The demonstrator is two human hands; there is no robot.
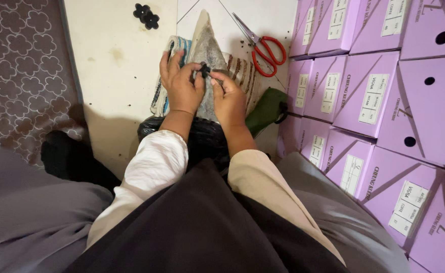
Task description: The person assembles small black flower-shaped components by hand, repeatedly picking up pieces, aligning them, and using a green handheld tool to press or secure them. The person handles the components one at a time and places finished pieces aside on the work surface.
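Both hands pinch one small black piece [204,69] over the grey cloth [206,50]; left hand [181,83] and right hand [228,96] closed on it — a loose pinch likely drops it onto that cloth; scissors [263,48] lie right of the cloth.

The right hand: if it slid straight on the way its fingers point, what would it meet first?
The right hand points up-left at the small black piece pinched with the left hand; that likely comes first, over the grey pointed shoe.
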